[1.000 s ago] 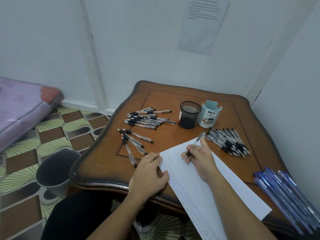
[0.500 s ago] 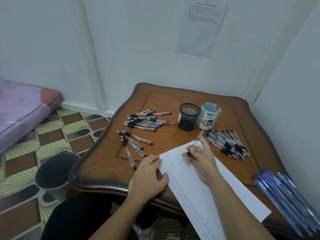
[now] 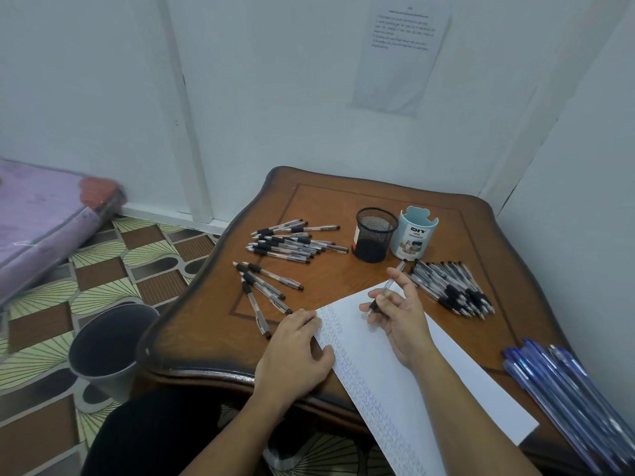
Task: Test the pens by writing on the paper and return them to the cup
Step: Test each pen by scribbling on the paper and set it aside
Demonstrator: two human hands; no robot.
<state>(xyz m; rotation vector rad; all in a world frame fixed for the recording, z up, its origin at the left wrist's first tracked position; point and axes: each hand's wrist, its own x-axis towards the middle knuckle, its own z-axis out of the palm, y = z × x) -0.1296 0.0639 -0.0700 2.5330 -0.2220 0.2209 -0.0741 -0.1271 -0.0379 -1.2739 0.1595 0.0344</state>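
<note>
At the near edge of the wooden table [image 3: 206,341] the sheet of paper [image 3: 439,379] lies slanted, its near end hanging over the edge toward the person, so that its long side runs in line with the writing arm. The left hand [image 3: 295,352] lies flat on the sheet's left margin with straight fingers and holds nothing; it is most likely there to stop the sheet sliding under the strokes. The right hand [image 3: 402,321] pinches a black-grip pen [image 3: 386,292] between thumb and fingers low on the barrel. Its tip points down at the far end of the sheet, just beside the top of the column of test scribbles [image 3: 347,355] that follows the left margin. Whether the tip touches the paper I cannot tell.

Beyond the sheet's far corner, toward the far right of the table, the black mesh cup [image 3: 376,235] and the pale blue desk organiser cup [image 3: 414,235] stand upright side by side, an easy reach for the writing hand. No pen sticks up out of either.

The other pens are kept in separate lots, probably tested and untested, though which is which I cannot tell:
- A large heap [image 3: 295,242] lies toward the far left edge.
- A small fan [image 3: 264,290] lies near the left hand.
- A tight bundle [image 3: 453,292] lies just right of the sheet.
- Some blue pens [image 3: 563,389] lie at the near right corner
</note>
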